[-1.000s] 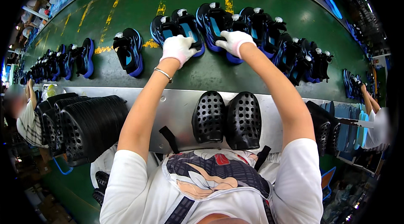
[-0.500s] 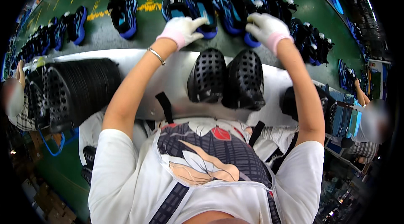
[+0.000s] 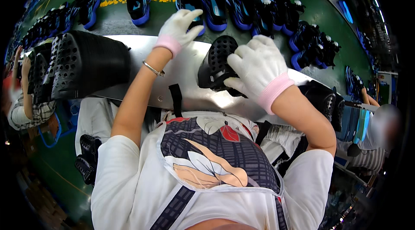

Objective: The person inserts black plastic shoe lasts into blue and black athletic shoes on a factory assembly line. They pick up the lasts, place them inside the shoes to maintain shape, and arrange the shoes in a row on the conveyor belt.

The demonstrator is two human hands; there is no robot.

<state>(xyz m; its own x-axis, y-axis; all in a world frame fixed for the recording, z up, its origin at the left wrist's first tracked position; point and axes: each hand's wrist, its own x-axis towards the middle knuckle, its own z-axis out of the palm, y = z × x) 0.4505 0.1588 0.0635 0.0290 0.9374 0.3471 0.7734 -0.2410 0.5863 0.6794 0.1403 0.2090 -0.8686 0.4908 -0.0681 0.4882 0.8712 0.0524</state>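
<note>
the left hand (image 3: pixel 180 27), in a white glove, is open, with its fingers spread and nothing in the palm. the right hand (image 3: pixel 260 63), in the same kind of glove, has its fingers bent round a black plastic form (image 3: pixel 234 92), which is mostly hidden under it. how firm this grip is, i cannot tell.

in my judgement, the main risk is at the right hand: smooth plastic under a cloth glove could slip, and the form could fall. the holed form (image 3: pixel 222 50) is just beside these fingers, so a sideways push could knock it over. the left hand could also catch the nearest shoe (image 3: pixel 190 2) and turn it out of line, because its fingers are over the heel end; whether they touch it, i cannot tell.

as for place, the holed form lies between the two hands, closer to the right one, by the far edge of the metal ledge (image 3: pixel 177 74). the nearest shoe is just beyond the left hand, on the green worktop (image 3: pixel 114 22), and the next shoe (image 3: pixel 214 7) stands beside it, to the right. farther out, a stack of black forms (image 3: pixel 93 68) is on the left, beyond the left forearm.
</note>
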